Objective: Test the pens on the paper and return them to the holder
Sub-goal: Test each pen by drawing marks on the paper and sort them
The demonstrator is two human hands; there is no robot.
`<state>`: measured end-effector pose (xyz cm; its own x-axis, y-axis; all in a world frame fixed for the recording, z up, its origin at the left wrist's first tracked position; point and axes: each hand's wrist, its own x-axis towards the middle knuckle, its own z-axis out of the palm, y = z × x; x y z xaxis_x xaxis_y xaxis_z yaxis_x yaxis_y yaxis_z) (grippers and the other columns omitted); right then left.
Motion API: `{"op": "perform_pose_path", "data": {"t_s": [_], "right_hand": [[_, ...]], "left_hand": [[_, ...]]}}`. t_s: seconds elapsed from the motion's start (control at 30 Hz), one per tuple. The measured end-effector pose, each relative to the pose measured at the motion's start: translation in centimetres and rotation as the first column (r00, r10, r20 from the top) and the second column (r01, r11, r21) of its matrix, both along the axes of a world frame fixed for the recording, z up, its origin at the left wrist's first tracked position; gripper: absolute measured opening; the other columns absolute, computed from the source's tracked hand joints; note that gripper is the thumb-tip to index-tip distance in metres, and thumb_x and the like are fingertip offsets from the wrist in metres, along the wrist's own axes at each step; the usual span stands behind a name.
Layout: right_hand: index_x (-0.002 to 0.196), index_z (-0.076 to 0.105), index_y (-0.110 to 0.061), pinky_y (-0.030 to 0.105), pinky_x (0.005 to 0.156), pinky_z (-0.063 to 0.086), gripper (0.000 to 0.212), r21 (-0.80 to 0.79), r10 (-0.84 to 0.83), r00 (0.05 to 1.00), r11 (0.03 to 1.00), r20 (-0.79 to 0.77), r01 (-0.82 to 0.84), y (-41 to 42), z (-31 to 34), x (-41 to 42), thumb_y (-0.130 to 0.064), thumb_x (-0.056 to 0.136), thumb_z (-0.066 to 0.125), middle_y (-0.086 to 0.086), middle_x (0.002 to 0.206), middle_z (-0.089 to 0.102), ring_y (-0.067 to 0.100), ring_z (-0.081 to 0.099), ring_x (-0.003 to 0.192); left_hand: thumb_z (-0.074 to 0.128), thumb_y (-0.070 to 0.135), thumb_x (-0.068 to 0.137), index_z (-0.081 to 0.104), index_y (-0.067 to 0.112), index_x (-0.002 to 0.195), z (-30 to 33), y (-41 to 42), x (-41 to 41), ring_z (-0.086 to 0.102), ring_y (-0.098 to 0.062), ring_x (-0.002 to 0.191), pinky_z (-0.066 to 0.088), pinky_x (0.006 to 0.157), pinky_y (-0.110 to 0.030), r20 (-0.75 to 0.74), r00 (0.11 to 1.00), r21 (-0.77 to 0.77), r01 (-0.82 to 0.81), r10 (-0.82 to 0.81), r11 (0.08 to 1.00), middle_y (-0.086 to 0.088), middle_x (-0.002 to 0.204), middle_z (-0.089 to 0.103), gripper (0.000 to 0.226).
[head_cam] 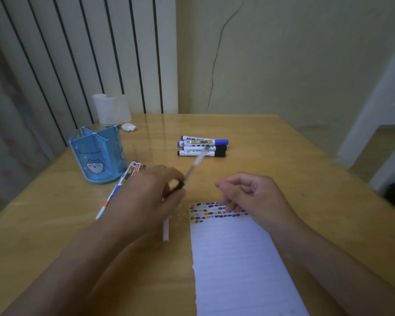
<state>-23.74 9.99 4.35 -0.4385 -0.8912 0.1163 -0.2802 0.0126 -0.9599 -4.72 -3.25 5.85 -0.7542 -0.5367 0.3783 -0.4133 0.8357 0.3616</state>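
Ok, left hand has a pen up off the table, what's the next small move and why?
Probably bring the pen in the left hand over to the paper for a test stroke: its tip hangs just left of the sheet, and the blue holder looks empty.

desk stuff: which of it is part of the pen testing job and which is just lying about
Part of the job:
lined paper
blue holder
pen held by left hand
four markers
pens beside holder

Lying about:
tissue roll
crumpled tissue

Bare table btwn markers & paper; pens prob. touching holder.
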Motion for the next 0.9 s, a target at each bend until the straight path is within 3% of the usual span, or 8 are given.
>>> {"op": "perform_pose_path", "data": {"t_s": [0.1, 0.27, 0.47, 0.7, 0.9], "right_hand": [[0.093, 0.075, -0.016, 0.028, 0.064, 0.052, 0.018, 0.019, -0.031, 0.998, 0.999, -0.057, 0.032, -0.3, -0.4, -0.6, -0.029, 0.097, 0.063, 0.003, 0.074, 0.075, 0.01, 0.066, 0.062], [0.088, 0.075, -0.02, 0.021, 0.059, 0.049, 0.023, 0.049, -0.008, 0.99, 0.999, -0.139, 0.015, -0.4, -1.0, -0.4, -0.023, 0.101, 0.057, 0.001, 0.072, 0.074, 0.009, 0.063, 0.058], [0.087, 0.075, -0.023, 0.019, 0.058, 0.046, 0.024, 0.035, 0.004, 0.975, 0.999, -0.224, 0.004, -0.3, -1.1, -0.4, -0.022, 0.102, 0.056, -0.002, 0.071, 0.074, 0.008, 0.058, 0.053], [0.087, 0.075, -0.021, 0.018, 0.057, 0.046, 0.024, 0.029, 0.01, 0.973, 1.0, -0.23, -0.004, -0.3, -1.3, -0.6, -0.02, 0.101, 0.056, -0.001, 0.071, 0.074, 0.009, 0.058, 0.053], [0.087, 0.075, -0.021, 0.018, 0.057, 0.047, 0.024, 0.02, 0.014, 0.969, 1.0, -0.247, -0.01, -0.4, -1.4, -0.7, -0.018, 0.101, 0.056, -0.001, 0.071, 0.074, 0.008, 0.059, 0.053]], "left_hand": [[0.06, 0.034, 0.095, 0.038, 0.043, 0.129, 0.4, -1.1, 0.8, 0.057, -0.004, 0.075, 0.057, 0.065, -0.03, 0.07, 0.982, 0.092, -0.181, 0.175, 0.979, 0.015, 0.084, 0.054, 0.042], [0.055, 0.039, 0.096, 0.053, 0.036, 0.103, 0.1, -2.7, 1.6, 0.058, -0.009, 0.082, 0.059, 0.067, -0.032, 0.252, 0.915, 0.005, -0.327, 0.315, 0.945, 0.006, 0.094, 0.061, 0.008], [0.052, 0.036, 0.098, 0.057, 0.034, 0.102, -0.3, -3.0, 1.4, 0.054, -0.004, 0.076, 0.056, 0.065, -0.027, 0.288, 0.912, -0.015, -0.299, 0.291, 0.954, 0.013, 0.082, 0.053, 0.007], [0.047, 0.038, 0.1, 0.057, 0.037, 0.113, -0.9, -3.0, 1.1, 0.055, -0.009, 0.085, 0.055, 0.072, -0.029, 0.195, 0.936, -0.086, -0.281, 0.293, 0.956, 0.007, 0.099, 0.061, 0.017], [0.055, 0.046, 0.093, 0.063, 0.041, 0.121, -2.2, -3.0, 0.7, 0.041, -0.01, 0.104, 0.039, 0.085, -0.028, 0.177, 0.979, -0.183, -0.068, 0.101, 0.981, 0.011, 0.108, 0.047, 0.029]]}}
